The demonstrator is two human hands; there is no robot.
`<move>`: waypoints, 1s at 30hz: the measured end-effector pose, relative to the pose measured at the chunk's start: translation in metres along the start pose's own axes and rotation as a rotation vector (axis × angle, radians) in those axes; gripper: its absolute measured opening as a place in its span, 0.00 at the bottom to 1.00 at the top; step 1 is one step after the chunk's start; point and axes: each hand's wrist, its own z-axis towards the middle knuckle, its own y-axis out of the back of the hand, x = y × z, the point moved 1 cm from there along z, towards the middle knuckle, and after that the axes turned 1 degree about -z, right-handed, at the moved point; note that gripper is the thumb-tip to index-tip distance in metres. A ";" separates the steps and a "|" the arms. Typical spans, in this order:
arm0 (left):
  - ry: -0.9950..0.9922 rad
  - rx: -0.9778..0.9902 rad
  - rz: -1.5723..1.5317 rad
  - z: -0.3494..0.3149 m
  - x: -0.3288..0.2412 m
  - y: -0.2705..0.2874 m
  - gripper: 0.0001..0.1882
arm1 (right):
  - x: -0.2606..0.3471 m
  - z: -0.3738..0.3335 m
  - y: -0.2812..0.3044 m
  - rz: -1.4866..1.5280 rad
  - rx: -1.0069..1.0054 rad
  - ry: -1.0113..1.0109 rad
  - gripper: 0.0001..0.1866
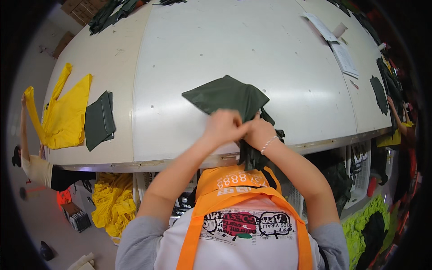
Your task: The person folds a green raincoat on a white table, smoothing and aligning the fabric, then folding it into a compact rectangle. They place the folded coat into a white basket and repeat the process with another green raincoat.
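A dark green piece of smooth fabric (227, 94) lies at the near side of the pale table, its pointed corner spread away from me. The rest of it bunches up and hangs over the table edge. My left hand (225, 127) is closed, slightly blurred, at the near edge of this fabric. Right beside it, my right hand (259, 133), with a beaded bracelet on the wrist, grips the gathered part. The hands almost touch, and the exact hold of the left fingers is partly hidden.
On the left lie yellow fabric (67, 114), held by another person, and a stack of folded dark green pieces (100, 120). Papers (344, 58) lie at the far right. Below the table are heaped yellow fabric (114, 202) and lime-green fabric (366, 225).
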 end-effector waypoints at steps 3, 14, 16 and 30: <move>-0.134 -0.201 0.427 0.052 -0.001 -0.018 0.20 | 0.014 0.009 -0.023 -0.246 -0.018 0.073 0.14; -0.540 -0.030 0.157 -0.006 -0.031 -0.033 0.12 | -0.037 0.027 -0.033 0.622 -0.181 0.038 0.21; -0.617 -0.145 -0.041 -0.012 -0.023 -0.001 0.26 | -0.063 0.026 -0.044 0.762 -0.440 0.098 0.22; -0.020 -0.060 -0.328 -0.039 0.056 -0.090 0.45 | -0.071 0.053 -0.015 0.392 -0.519 -0.148 0.23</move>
